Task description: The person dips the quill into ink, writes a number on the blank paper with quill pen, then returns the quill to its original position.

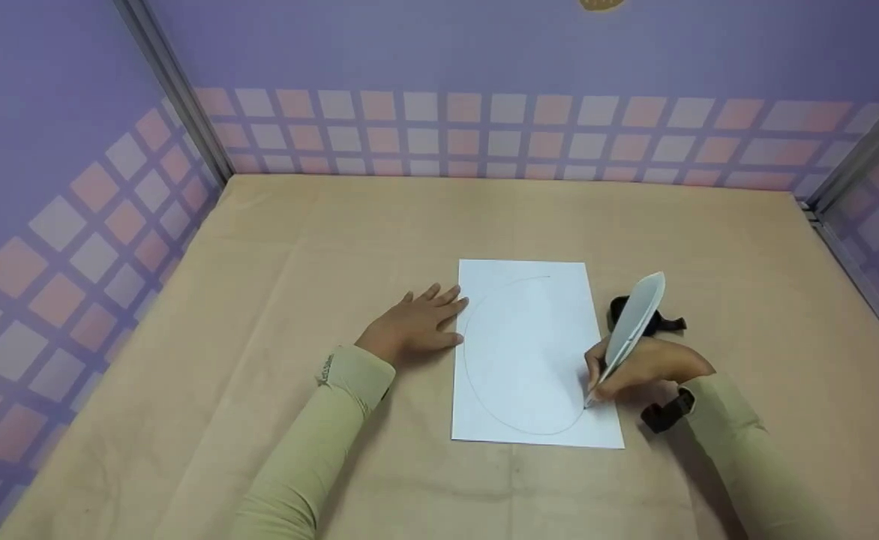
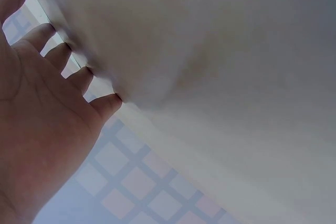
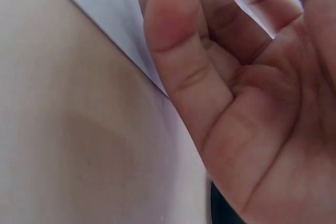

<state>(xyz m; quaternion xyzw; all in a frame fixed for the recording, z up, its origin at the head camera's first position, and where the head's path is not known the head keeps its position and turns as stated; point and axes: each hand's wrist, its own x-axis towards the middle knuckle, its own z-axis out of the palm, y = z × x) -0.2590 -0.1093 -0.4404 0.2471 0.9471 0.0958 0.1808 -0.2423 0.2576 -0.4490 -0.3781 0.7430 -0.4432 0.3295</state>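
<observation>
A white sheet of paper (image 1: pixel 529 352) lies on the table, bearing a thin curved line that runs from near its top, round the left side and along the bottom. My right hand (image 1: pixel 638 369) pinches a white feather quill pen (image 1: pixel 637 315), which leans up to the right with its tip on the paper at the line's lower right end. Curled fingers (image 3: pixel 176 51) fill the right wrist view, beside the sheet's edge. My left hand (image 1: pixel 421 326) rests flat with spread fingers, their tips at the paper's left edge; the left wrist view shows its palm (image 2: pixel 47 114).
A black object (image 1: pixel 664 324) lies on the table right of the paper, partly behind the quill. A beige cloth (image 1: pixel 319 247) covers the table. Purple checkered panels (image 1: pixel 484 135) with metal posts (image 1: pixel 184 97) stand at the back and sides.
</observation>
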